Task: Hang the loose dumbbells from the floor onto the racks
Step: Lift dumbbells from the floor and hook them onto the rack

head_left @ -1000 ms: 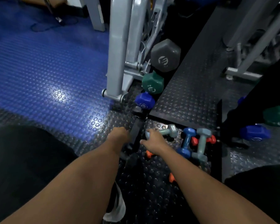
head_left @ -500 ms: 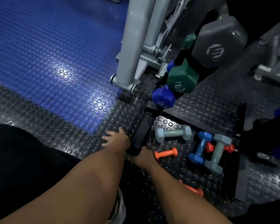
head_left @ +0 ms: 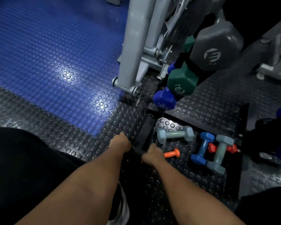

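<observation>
Head view: both hands low at the rack base. Left hand (head_left: 120,144) and right hand (head_left: 152,154) each seem to grip the black bar (head_left: 137,151) between them; finger curl hidden, can't tell for sure. Orange dumbbell (head_left: 172,153) lies just right of the right fingers, long axis pointing away from them, right hand nearer. Pale dumbbell (head_left: 175,134) just beyond. Green racked dumbbell (head_left: 182,82) reads "8 LB" beside a round logo.
</observation>
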`<action>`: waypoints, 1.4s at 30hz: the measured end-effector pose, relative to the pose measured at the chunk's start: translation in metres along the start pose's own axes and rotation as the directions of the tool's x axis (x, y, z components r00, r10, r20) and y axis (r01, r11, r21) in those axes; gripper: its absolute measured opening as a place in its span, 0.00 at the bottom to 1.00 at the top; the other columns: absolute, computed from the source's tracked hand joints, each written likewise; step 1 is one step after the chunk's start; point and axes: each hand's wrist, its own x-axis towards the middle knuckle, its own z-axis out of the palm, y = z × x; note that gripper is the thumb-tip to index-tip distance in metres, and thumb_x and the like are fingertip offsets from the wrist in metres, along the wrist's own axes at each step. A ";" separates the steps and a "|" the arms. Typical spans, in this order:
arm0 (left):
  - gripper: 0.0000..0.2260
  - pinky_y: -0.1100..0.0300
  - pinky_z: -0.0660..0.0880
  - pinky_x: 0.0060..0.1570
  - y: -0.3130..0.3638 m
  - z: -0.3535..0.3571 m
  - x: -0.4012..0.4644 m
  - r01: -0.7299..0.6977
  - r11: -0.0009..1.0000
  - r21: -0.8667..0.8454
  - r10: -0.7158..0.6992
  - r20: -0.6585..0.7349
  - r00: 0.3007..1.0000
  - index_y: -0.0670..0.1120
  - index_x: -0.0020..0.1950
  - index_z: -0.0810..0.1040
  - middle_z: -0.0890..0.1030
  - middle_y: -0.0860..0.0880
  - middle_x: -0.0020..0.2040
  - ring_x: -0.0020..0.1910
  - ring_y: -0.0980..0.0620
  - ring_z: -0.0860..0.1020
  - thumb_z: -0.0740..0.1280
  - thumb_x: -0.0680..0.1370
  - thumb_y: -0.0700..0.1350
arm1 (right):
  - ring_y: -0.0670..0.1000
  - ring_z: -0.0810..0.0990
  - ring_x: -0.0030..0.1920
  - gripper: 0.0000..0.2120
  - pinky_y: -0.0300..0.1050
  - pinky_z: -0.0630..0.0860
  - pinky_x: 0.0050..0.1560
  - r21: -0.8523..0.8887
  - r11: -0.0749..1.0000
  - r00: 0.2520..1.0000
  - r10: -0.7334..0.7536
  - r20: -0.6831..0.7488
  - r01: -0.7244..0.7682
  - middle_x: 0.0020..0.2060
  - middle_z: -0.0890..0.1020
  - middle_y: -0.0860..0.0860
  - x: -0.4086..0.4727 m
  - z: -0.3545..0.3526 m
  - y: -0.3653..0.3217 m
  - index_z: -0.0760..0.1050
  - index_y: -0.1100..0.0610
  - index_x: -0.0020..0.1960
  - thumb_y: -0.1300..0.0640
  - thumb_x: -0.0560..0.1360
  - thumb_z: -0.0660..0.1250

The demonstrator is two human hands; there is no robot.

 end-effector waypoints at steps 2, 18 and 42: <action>0.23 0.46 0.76 0.64 0.008 -0.005 -0.014 -0.005 0.999 -0.050 0.004 -0.018 1.000 0.42 0.73 0.67 0.76 0.38 0.68 0.67 0.37 0.77 0.64 0.81 0.50 | 0.62 0.77 0.67 0.27 0.49 0.75 0.64 -0.009 1.000 0.998 -0.028 -0.048 0.028 0.66 0.78 0.61 -0.008 -0.021 0.004 0.67 0.59 0.69 0.57 0.72 0.70; 0.23 0.52 0.75 0.61 0.128 -0.084 -0.200 -0.409 0.909 -0.076 0.383 -0.232 0.894 0.38 0.63 0.79 0.81 0.37 0.64 0.64 0.37 0.79 0.64 0.82 0.56 | 0.52 0.82 0.47 0.29 0.38 0.76 0.36 0.310 0.912 0.884 -0.104 -0.456 0.267 0.57 0.83 0.53 -0.164 -0.196 0.090 0.73 0.44 0.67 0.53 0.66 0.70; 0.14 0.52 0.85 0.35 0.299 -0.056 -0.349 -0.786 0.545 -0.292 0.757 -0.233 0.611 0.54 0.59 0.81 0.80 0.60 0.43 0.30 0.54 0.85 0.70 0.78 0.60 | 0.48 0.77 0.58 0.27 0.50 0.76 0.63 0.283 0.861 0.233 0.199 -0.952 0.422 0.61 0.70 0.44 -0.274 -0.275 0.258 0.67 0.50 0.77 0.49 0.81 0.69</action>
